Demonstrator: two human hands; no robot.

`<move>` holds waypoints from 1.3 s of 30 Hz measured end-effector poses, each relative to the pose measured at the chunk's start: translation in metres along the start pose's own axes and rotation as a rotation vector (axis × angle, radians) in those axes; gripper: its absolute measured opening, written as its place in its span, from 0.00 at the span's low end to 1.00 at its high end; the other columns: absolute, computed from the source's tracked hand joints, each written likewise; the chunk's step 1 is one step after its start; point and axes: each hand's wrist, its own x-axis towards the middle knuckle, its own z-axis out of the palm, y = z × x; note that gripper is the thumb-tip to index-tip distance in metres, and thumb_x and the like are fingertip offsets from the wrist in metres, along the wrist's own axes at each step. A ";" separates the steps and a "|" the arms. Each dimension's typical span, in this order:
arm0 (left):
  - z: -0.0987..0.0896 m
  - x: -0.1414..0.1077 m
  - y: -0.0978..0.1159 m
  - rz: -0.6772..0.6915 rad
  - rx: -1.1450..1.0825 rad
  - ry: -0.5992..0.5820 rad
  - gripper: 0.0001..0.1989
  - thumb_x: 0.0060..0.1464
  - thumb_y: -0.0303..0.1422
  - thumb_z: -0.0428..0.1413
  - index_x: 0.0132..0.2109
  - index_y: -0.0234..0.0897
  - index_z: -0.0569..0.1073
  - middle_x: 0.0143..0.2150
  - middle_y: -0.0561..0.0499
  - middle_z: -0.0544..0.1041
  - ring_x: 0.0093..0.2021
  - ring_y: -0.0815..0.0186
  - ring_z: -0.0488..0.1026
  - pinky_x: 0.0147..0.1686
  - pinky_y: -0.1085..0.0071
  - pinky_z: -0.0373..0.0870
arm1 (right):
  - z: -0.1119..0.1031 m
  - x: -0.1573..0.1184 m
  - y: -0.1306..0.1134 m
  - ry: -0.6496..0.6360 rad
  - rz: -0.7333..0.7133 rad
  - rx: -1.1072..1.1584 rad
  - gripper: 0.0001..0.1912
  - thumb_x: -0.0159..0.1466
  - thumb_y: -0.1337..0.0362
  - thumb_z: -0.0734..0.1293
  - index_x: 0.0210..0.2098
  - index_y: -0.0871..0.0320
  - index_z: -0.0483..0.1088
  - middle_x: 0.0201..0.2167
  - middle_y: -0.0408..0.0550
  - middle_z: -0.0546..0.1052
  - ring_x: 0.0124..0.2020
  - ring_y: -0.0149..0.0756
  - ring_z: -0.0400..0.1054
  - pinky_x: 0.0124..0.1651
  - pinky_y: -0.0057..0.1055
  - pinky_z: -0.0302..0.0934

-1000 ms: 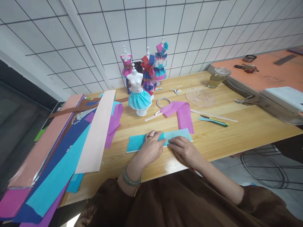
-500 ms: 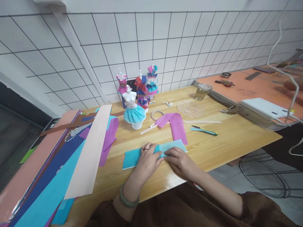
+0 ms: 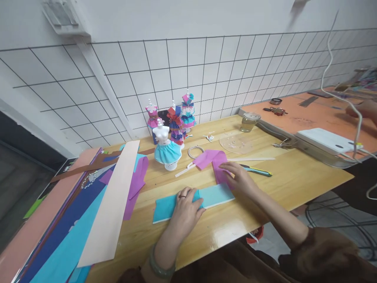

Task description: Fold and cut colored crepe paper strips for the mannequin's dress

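A strip of turquoise crepe paper lies flat near the table's front edge; its right part is a paler blue. My left hand presses on the strip's middle, fingers lying on it and the thumb by its lower edge. My right hand is open over the right end of a folded purple paper strip, fingers stretched left; contact is unclear. A utility knife sits just beyond that hand, its front part hidden. Behind stands a small white dress form in a turquoise skirt.
Long coloured paper sheets cover the left side. Several dressed mini forms stand at the wall. A wire coil, a clear disc with beads and a lidded jar are farther back. Another person's hand shows over the orange table.
My right hand has left the turquoise strip and moved up and right to the purple strip. My left hand stays on the turquoise paper. The whole view has shifted slightly upward.
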 end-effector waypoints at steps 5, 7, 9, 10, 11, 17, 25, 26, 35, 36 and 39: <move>-0.001 -0.001 0.000 0.008 -0.008 0.010 0.11 0.52 0.36 0.56 0.44 0.43 0.74 0.54 0.48 0.65 0.56 0.56 0.57 0.53 0.55 0.60 | 0.008 0.037 0.030 0.054 -0.021 -0.235 0.16 0.61 0.70 0.59 0.47 0.58 0.70 0.45 0.58 0.71 0.46 0.48 0.64 0.44 0.48 0.63; -0.001 -0.001 0.000 0.011 -0.012 0.008 0.11 0.52 0.37 0.56 0.43 0.43 0.74 0.54 0.47 0.65 0.56 0.56 0.57 0.53 0.54 0.60 | 0.015 0.050 0.031 0.054 -0.042 -0.243 0.16 0.61 0.70 0.59 0.47 0.57 0.71 0.46 0.58 0.70 0.47 0.48 0.62 0.45 0.49 0.61; -0.001 -0.001 0.000 0.012 -0.020 0.009 0.11 0.52 0.37 0.56 0.44 0.43 0.73 0.55 0.47 0.65 0.56 0.56 0.57 0.53 0.54 0.60 | 0.023 0.061 0.028 0.027 -0.075 -0.213 0.16 0.60 0.70 0.60 0.46 0.57 0.72 0.46 0.57 0.70 0.48 0.48 0.62 0.46 0.49 0.60; -0.001 -0.002 0.001 0.011 -0.024 0.009 0.11 0.52 0.37 0.55 0.43 0.42 0.74 0.55 0.47 0.65 0.56 0.56 0.57 0.53 0.54 0.59 | 0.027 0.065 0.026 0.008 -0.095 -0.190 0.15 0.60 0.69 0.61 0.44 0.56 0.73 0.46 0.57 0.71 0.48 0.47 0.62 0.47 0.48 0.60; -0.001 -0.002 0.001 0.010 -0.027 0.009 0.11 0.53 0.37 0.55 0.43 0.42 0.74 0.55 0.47 0.65 0.56 0.56 0.57 0.53 0.54 0.59 | 0.031 0.069 0.023 -0.012 -0.112 -0.164 0.13 0.59 0.69 0.62 0.42 0.56 0.74 0.46 0.56 0.72 0.48 0.46 0.62 0.47 0.47 0.60; -0.001 -0.002 0.002 0.008 -0.031 0.008 0.12 0.52 0.37 0.56 0.44 0.42 0.73 0.54 0.47 0.65 0.56 0.56 0.57 0.53 0.55 0.60 | 0.028 0.082 0.023 -0.002 -0.033 -0.025 0.09 0.58 0.68 0.64 0.34 0.57 0.76 0.36 0.52 0.77 0.40 0.42 0.68 0.44 0.41 0.62; -0.001 -0.003 0.002 0.011 -0.036 0.018 0.12 0.52 0.38 0.56 0.43 0.41 0.73 0.53 0.48 0.65 0.56 0.56 0.57 0.53 0.56 0.60 | -0.023 0.088 0.054 0.327 0.499 0.456 0.09 0.53 0.65 0.68 0.34 0.61 0.76 0.27 0.49 0.78 0.27 0.34 0.70 0.31 0.31 0.64; -0.001 -0.003 0.002 0.010 -0.040 0.020 0.12 0.51 0.39 0.56 0.43 0.41 0.73 0.54 0.48 0.65 0.57 0.56 0.57 0.54 0.56 0.59 | -0.030 0.088 0.056 0.387 0.568 0.598 0.10 0.51 0.66 0.70 0.33 0.62 0.76 0.26 0.48 0.78 0.26 0.33 0.70 0.30 0.31 0.64; -0.009 0.000 0.003 -0.010 -0.175 0.111 0.22 0.53 0.42 0.54 0.54 0.40 0.66 0.59 0.45 0.62 0.61 0.56 0.54 0.57 0.55 0.58 | -0.090 0.087 -0.011 0.674 0.374 0.955 0.10 0.50 0.70 0.72 0.34 0.59 0.75 0.32 0.49 0.77 0.30 0.32 0.70 0.34 0.36 0.65; -0.009 0.000 0.003 -0.008 -0.196 0.132 0.23 0.53 0.43 0.53 0.54 0.39 0.65 0.59 0.44 0.62 0.61 0.56 0.54 0.57 0.55 0.58 | -0.095 0.085 -0.026 0.711 0.324 0.940 0.09 0.50 0.69 0.72 0.33 0.58 0.76 0.30 0.48 0.76 0.29 0.32 0.70 0.34 0.37 0.65; -0.010 0.003 0.002 -0.009 -0.277 0.212 0.31 0.51 0.45 0.54 0.59 0.37 0.58 0.59 0.42 0.62 0.62 0.56 0.54 0.58 0.55 0.57 | -0.102 0.073 -0.072 0.710 0.251 0.928 0.09 0.50 0.70 0.72 0.32 0.56 0.77 0.30 0.47 0.76 0.31 0.34 0.71 0.36 0.39 0.67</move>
